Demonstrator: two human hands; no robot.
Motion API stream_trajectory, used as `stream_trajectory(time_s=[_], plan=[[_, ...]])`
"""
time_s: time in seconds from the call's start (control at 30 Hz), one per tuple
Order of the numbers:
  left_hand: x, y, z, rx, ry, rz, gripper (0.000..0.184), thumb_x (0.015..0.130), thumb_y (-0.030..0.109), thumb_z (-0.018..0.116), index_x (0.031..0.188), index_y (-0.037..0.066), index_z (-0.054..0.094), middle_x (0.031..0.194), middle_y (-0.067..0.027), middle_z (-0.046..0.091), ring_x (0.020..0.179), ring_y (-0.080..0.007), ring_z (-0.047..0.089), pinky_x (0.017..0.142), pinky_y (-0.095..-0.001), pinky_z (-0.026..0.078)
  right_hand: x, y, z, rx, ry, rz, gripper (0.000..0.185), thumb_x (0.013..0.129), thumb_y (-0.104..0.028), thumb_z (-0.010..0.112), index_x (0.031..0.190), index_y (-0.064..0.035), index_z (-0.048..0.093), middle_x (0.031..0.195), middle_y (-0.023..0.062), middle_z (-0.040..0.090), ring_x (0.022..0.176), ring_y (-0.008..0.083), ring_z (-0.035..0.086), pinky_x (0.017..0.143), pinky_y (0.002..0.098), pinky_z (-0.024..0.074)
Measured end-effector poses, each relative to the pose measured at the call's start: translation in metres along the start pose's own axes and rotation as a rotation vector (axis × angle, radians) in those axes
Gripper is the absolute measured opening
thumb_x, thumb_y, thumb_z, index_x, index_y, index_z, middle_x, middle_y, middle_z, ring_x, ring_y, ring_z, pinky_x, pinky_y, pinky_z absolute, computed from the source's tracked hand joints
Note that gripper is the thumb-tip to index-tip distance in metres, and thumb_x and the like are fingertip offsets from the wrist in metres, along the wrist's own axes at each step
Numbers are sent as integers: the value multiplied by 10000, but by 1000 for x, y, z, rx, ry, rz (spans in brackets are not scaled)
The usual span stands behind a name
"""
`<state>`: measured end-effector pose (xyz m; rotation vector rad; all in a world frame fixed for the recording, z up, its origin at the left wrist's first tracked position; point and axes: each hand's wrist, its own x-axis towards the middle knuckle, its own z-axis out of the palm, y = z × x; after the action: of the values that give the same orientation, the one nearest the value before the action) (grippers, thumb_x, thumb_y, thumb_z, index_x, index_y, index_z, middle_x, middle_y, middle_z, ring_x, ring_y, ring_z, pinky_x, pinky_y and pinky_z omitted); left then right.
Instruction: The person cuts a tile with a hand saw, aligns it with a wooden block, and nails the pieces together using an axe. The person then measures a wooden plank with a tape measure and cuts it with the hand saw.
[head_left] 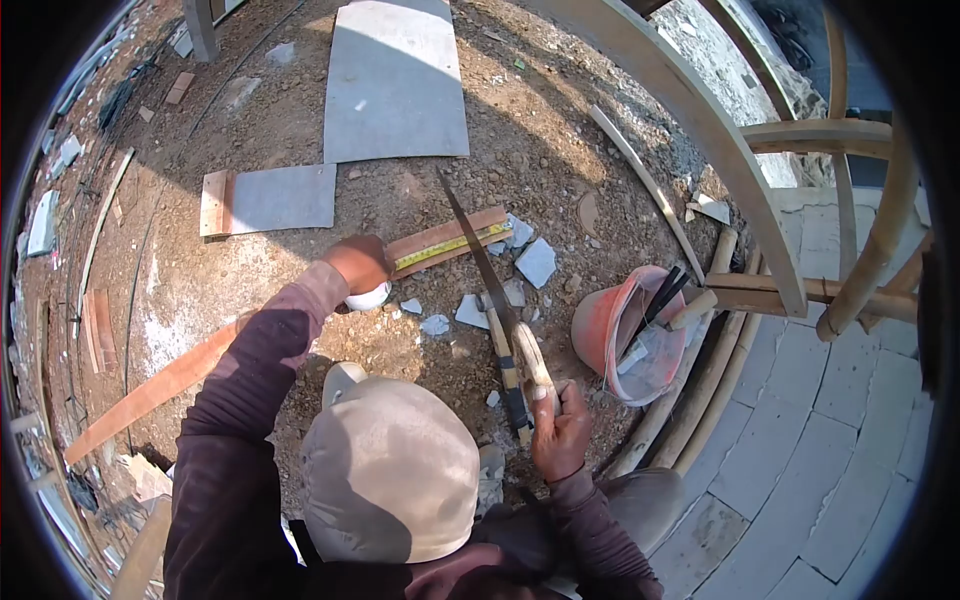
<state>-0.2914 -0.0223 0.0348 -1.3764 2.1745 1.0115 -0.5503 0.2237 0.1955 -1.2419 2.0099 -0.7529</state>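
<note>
My left hand (362, 265) is closed at the near end of a reddish wooden board (480, 220). A yellow tape measure (452, 246) runs out from that hand along the board. Something white and rounded (368, 297) shows under my fingers, partly hidden. My right hand (560, 430) grips the light wooden handle of a handsaw (488, 275). Its long dark blade points up and left, and in this view it crosses the board. Just left of the saw handle, a wooden-handled tool with black bands (508, 385) lies on the ground.
A pink bucket (590, 330) holding tools stands at right, beside bamboo poles (712, 375) and pale block paving (790, 440). Grey sheets (395, 90) lie ahead on rubble. A long plank (150, 390) lies left. Wooden framing (700, 120) rises at upper right. A cap (390, 470) covers the lower middle.
</note>
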Motion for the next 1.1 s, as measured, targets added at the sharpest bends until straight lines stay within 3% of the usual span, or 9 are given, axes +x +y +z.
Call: stream_trajectory(time_s=[0.23, 0.63, 0.87, 0.97, 1.1], plan=[[-3, 3, -4, 13, -5, 6, 315, 902, 265, 569, 982, 17, 746, 1021, -252, 717, 922, -427, 703, 807, -477, 562, -11, 31, 17, 64, -8, 46, 277, 991, -128, 635, 815, -3, 462, 650, 148, 434, 583, 214, 394, 543, 408, 365], [-12, 13, -16, -72, -11, -73, 385, 921, 317, 579, 1019, -15, 747, 1062, -269, 716, 982, -417, 707, 866, -469, 552, -9, 30, 16, 76, 0, 40, 281, 981, -117, 649, 818, -6, 449, 648, 161, 434, 582, 198, 384, 529, 406, 353], [-16, 17, -19, -89, -17, -126, 390, 914, 321, 588, 1039, -16, 742, 1093, -253, 717, 989, -409, 709, 874, -468, 553, -8, 28, 16, -26, -7, 10, 274, 979, -127, 647, 829, -3, 454, 654, 193, 457, 549, 295, 421, 534, 431, 365], [-12, 11, -12, 18, -66, -2, 398, 919, 322, 583, 1048, -22, 736, 1096, -269, 711, 988, -416, 708, 884, -471, 552, -6, 27, 16, -95, -16, -11, 274, 979, -123, 642, 827, -4, 448, 656, 203, 456, 549, 342, 428, 535, 442, 369], [-26, 21, 18, -135, 36, 56, 388, 940, 333, 541, 1021, 4, 730, 1043, -284, 706, 943, -435, 696, 858, -490, 542, 0, 10, 11, -70, -13, -11, 275, 977, -122, 639, 824, -2, 443, 656, 208, 454, 554, 380, 427, 535, 451, 370]])
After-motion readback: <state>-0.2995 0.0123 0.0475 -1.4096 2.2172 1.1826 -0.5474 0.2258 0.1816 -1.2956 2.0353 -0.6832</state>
